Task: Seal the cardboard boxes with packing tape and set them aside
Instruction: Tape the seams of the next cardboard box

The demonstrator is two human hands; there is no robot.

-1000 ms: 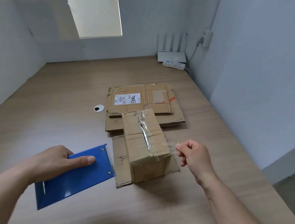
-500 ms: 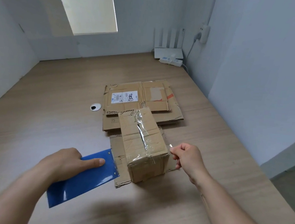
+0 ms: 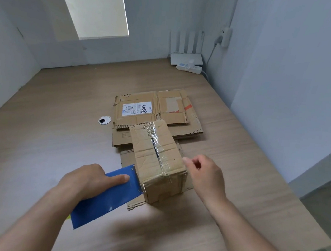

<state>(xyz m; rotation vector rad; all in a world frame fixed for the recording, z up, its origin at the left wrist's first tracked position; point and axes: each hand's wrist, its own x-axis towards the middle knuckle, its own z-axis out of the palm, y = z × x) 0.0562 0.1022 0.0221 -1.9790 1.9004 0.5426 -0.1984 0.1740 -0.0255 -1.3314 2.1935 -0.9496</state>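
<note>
Sitting mid-tabletop (image 3: 39,144): one small cardboard box (image 3: 142,149), closed, its long side running away from the viewer. It is resting on a flat cardboard sheet (image 3: 125,160) that is showing past its left and near sides. Clear packing tape (image 3: 153,142) is running along the top seam, wrinkling at the far end and folding down over the near top edge.

Left hand (image 3: 83,180): gripping a blue tape dispenser (image 3: 104,202), with one finger lying straight along the blue side plate and the other fingers wrapping out of sight. The dispenser's toothed front end is touching the box at its near left corner, closing off that side.

Right hand (image 3: 206,177): hovering just beside the box's right near corner, fingers curling inward. Whether they are pinching a tape end cannot be told, as the film is clear and the hand is blurring.

Surroundings:
- A stack of flattened cartons (image 3: 167,113) is lying directly behind the box. The box's far end is overlapping the stack's near edge. A white shipping label (image 3: 137,109) is facing up on the top carton.
- A round cable grommet (image 3: 104,120) is sitting in the tabletop just left of the stack.
- A white router (image 3: 186,58) is standing in the far right corner, antennas pointing up.
- A power strip (image 3: 189,67) is lying in front of the router.
- A wall adapter (image 3: 225,38) is hanging above them, its cable trailing down.
</note>
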